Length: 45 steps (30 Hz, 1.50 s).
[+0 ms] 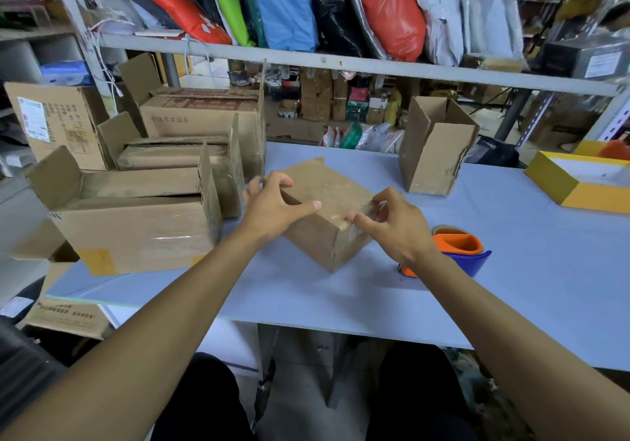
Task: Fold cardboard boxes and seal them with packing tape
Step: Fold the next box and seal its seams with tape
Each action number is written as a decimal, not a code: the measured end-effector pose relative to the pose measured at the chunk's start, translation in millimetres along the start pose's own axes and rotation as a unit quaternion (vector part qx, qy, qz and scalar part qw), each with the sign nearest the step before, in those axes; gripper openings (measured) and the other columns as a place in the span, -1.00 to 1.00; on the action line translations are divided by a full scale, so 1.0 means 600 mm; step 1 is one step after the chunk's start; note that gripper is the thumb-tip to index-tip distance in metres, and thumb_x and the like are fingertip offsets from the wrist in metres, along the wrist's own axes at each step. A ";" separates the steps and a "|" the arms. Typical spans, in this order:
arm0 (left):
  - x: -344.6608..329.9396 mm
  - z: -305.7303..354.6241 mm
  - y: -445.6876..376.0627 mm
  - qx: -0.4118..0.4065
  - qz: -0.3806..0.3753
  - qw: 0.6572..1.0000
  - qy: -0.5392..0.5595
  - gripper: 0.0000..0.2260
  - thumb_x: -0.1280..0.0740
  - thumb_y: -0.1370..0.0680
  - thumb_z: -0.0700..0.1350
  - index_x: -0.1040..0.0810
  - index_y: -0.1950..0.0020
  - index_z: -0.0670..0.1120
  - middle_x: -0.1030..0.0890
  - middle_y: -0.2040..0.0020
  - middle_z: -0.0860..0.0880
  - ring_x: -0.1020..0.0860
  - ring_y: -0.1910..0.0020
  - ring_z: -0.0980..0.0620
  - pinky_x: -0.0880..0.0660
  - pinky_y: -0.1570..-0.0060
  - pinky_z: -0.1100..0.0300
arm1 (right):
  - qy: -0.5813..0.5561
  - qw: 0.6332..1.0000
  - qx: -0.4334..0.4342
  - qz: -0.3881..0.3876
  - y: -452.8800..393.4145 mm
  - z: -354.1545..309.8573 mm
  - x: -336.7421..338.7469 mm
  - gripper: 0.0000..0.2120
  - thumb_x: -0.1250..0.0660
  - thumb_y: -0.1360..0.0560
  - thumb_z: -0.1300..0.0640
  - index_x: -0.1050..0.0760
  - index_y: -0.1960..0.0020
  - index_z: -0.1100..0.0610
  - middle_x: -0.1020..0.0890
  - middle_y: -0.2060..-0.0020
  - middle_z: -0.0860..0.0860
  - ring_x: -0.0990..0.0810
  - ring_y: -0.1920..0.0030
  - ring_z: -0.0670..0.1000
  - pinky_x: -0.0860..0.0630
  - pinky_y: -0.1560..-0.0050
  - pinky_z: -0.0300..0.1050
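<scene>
- At the left of the frame we see open brown cardboard boxes (136,222) stacked on the pale blue table (511,287).
- At centre, our left hand (272,207) grips the small taped brown cardboard box (327,208).
- Our right hand (392,225) pinches clear packing tape (375,209) at its corner.
- Just right lies an orange-and-blue tape dispenser (460,249).

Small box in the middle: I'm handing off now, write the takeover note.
Left hand grips the small box's left end; right hand presses clear tape over its right edge.
Tape dispenser lies on the table by the right wrist.
Done: top taped; several boxes stacked at left.
Left: smooth the tape end; upright open box behind may need sealing.
</scene>
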State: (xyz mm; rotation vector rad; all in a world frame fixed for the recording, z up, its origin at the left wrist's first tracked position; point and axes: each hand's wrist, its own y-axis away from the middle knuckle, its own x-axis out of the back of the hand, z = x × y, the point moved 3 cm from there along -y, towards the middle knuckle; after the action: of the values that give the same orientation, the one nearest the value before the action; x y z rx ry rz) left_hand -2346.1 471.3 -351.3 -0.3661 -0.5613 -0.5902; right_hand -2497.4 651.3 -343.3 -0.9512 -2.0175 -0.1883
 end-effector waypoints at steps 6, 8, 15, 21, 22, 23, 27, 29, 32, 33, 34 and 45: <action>0.006 -0.017 0.017 0.051 0.031 0.998 0.034 -0.26 -0.50 -0.41 0.21 -0.30 -0.47 -0.05 -0.34 -0.39 -0.08 -0.30 -0.42 -0.09 -0.32 -0.34 0.06 | -0.075 0.997 -0.024 -0.021 -0.014 0.005 0.013 -0.67 -0.30 -0.56 0.03 -0.49 -0.32 0.01 -0.54 -0.19 0.12 -0.55 -0.17 0.12 -0.48 -0.21 0.04; 0.006 -0.020 0.021 0.054 0.028 0.996 0.063 -0.45 -0.45 -0.48 0.18 -0.45 -0.36 -0.05 -0.39 -0.25 -0.06 -0.44 -0.29 -0.05 -0.37 -0.15 0.18 | -0.094 0.995 -0.004 -0.024 -0.012 0.001 0.012 -0.76 -0.32 -0.56 0.06 -0.56 -0.22 -0.04 -0.45 -0.16 0.10 -0.55 -0.16 0.10 -0.49 -0.23 0.02; 0.019 0.005 0.032 0.028 -0.049 0.968 0.246 -0.65 -0.36 -0.41 0.31 -0.42 -0.18 0.43 -0.49 -0.29 0.02 -0.47 -0.30 0.01 -0.49 -0.26 -0.14 | -0.119 0.991 0.007 -0.064 0.000 -0.012 0.022 -0.66 -0.34 -0.54 -0.17 -0.51 -0.29 -0.17 -0.32 -0.28 -0.02 -0.34 -0.29 -0.07 -0.31 -0.26 -0.17; 0.037 0.057 0.035 -0.120 0.045 0.980 0.152 -0.46 -0.51 -0.41 0.14 -0.48 -0.37 0.18 -0.34 -0.47 -0.03 -0.31 -0.45 0.14 -0.25 -0.42 0.33 | -0.177 0.982 0.021 -0.061 -0.004 -0.037 0.030 -0.67 -0.30 -0.55 -0.19 -0.50 -0.27 -0.14 -0.48 -0.25 -0.14 -0.44 -0.23 -0.09 -0.35 -0.10 -0.18; 0.038 0.065 0.038 -0.128 0.056 0.981 0.132 -0.45 -0.56 -0.40 0.06 -0.50 -0.36 0.17 -0.29 -0.50 -0.03 -0.26 -0.48 0.13 -0.21 -0.36 0.46 | -0.190 0.980 0.023 -0.061 -0.005 -0.044 0.032 -0.67 -0.27 -0.55 -0.25 -0.53 -0.23 -0.12 -0.53 -0.21 -0.15 -0.48 -0.23 -0.09 -0.38 -0.11 -0.17; 0.037 0.076 0.044 -0.148 0.068 0.981 0.105 -0.42 -0.58 -0.38 -0.01 -0.50 -0.37 0.15 -0.29 -0.49 0.01 -0.24 -0.49 0.11 -0.20 -0.32 0.48 | -0.228 0.971 0.019 -0.070 -0.006 -0.050 0.032 -0.61 -0.23 -0.52 -0.32 -0.54 -0.19 -0.10 -0.57 -0.19 -0.14 -0.52 -0.23 -0.08 -0.43 -0.15 -0.13; 0.028 0.113 0.056 -0.190 0.071 0.977 0.061 -0.15 -0.61 -0.34 -0.03 -0.27 -0.54 0.13 -0.41 -0.30 0.28 -0.33 -0.38 0.11 -0.27 -0.29 0.27 | -0.378 0.920 -0.012 -0.103 -0.005 -0.072 0.032 -0.40 -0.23 -0.47 -0.40 -0.45 -0.34 -0.03 -0.57 -0.23 -0.07 -0.59 -0.20 -0.04 -0.62 -0.07 -0.04; 0.020 0.115 0.056 -0.202 0.051 0.977 0.031 -0.03 -0.60 -0.30 0.06 -0.14 -0.59 0.14 -0.39 -0.45 0.20 -0.23 -0.45 0.15 -0.20 -0.37 0.26 | -0.369 0.926 -0.002 -0.080 -0.005 -0.075 0.033 -0.30 -0.35 -0.41 -0.40 -0.35 -0.42 -0.05 -0.54 -0.28 -0.09 -0.59 -0.22 -0.05 -0.60 -0.13 0.01; 0.001 0.119 0.072 -0.249 0.004 0.968 -0.030 -0.06 -0.55 -0.34 0.04 -0.11 -0.61 0.12 -0.28 -0.51 0.21 -0.15 -0.47 0.16 -0.19 -0.46 0.11 | -0.347 0.935 0.008 -0.077 -0.004 -0.075 0.033 -0.32 -0.42 -0.35 -0.33 -0.35 -0.36 -0.09 -0.58 -0.22 -0.16 -0.62 -0.15 -0.13 -0.56 -0.19 -0.05; -0.005 0.119 0.079 -0.270 -0.016 0.962 -0.033 -0.09 -0.54 -0.38 0.02 -0.12 -0.61 0.09 -0.25 -0.50 0.26 -0.13 -0.48 0.17 -0.18 -0.47 0.07 | -0.353 0.932 0.002 -0.081 -0.004 -0.072 0.033 -0.32 -0.43 -0.36 -0.31 -0.35 -0.37 -0.08 -0.59 -0.20 -0.16 -0.63 -0.13 -0.14 -0.56 -0.19 -0.04; -0.010 0.119 0.082 -0.292 -0.033 0.955 -0.036 -0.12 -0.52 -0.40 0.04 -0.12 -0.61 0.08 -0.24 -0.50 0.28 -0.12 -0.49 0.18 -0.16 -0.49 0.04 | -0.358 0.930 -0.011 -0.083 -0.003 -0.069 0.033 -0.32 -0.44 -0.37 -0.30 -0.35 -0.38 -0.07 -0.60 -0.20 -0.15 -0.64 -0.12 -0.14 -0.56 -0.19 -0.04; -0.013 0.061 0.031 -0.164 -0.094 0.943 -0.272 -0.22 0.02 -0.37 0.59 -0.02 -0.55 0.36 0.10 -0.64 0.02 0.17 -0.59 0.03 0.14 -0.49 -0.22 | -0.335 0.933 -0.099 -0.086 0.004 -0.012 0.024 -0.82 -0.25 -0.58 -0.04 -0.58 -0.01 0.02 -0.70 0.04 -0.03 -0.67 0.05 -0.02 -0.61 -0.04 0.00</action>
State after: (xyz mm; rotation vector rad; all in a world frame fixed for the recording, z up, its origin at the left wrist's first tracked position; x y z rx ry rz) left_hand -2354.6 506.5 -330.0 -0.8119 -1.0414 -0.7737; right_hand -2495.9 657.9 -328.6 -1.0575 -2.7578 -0.1784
